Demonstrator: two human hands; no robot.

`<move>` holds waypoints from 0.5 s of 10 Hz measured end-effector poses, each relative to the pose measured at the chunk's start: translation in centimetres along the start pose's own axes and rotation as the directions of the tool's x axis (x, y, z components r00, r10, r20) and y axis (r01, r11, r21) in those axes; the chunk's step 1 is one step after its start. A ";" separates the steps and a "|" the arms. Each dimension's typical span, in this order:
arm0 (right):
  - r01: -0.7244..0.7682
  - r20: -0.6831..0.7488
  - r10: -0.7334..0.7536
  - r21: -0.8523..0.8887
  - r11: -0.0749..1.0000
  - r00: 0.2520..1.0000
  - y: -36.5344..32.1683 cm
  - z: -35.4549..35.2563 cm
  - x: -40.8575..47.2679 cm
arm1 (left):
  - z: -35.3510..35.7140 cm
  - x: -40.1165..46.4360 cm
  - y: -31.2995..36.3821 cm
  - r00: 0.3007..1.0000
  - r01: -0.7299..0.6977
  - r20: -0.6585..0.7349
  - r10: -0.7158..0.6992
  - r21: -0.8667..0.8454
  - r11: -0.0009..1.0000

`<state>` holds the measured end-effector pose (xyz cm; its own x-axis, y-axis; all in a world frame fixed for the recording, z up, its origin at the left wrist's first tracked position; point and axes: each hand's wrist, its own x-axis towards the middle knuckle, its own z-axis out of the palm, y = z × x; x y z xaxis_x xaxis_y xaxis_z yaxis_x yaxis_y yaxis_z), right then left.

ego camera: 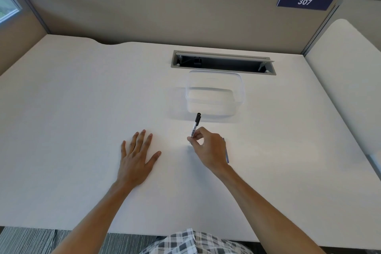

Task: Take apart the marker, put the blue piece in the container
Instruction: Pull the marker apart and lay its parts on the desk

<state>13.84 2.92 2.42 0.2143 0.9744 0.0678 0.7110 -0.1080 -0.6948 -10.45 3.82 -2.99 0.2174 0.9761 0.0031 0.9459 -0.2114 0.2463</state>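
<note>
My right hand [208, 147] pinches the lower end of a white marker [195, 125] with a black cap, its capped tip raised and pointing toward the clear plastic container [240, 97]. The container stands just beyond the marker and appears to hold nothing. A thin blue piece [226, 153] lies on the desk, mostly hidden behind my right hand. My left hand [137, 156] rests flat on the white desk, fingers spread, holding nothing, to the left of the marker.
An open cable tray slot [222, 63] is set into the desk behind the container. A beige partition [165, 12] with a "307" sign walls the back. The desk's front edge runs near my lap.
</note>
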 end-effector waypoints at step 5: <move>0.085 -0.180 -0.066 0.101 0.991 0.981 -0.8 -0.7 0.3 | 0.1 0.0 0.0 1.000 0.002 -0.009 -0.002 -0.001 1.000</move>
<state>13.80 3.13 3.49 0.2843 0.9279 0.2414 0.6557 -0.0045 -0.7550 -10.38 3.82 -3.11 0.2131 0.9770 0.0112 0.9460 -0.2092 0.2476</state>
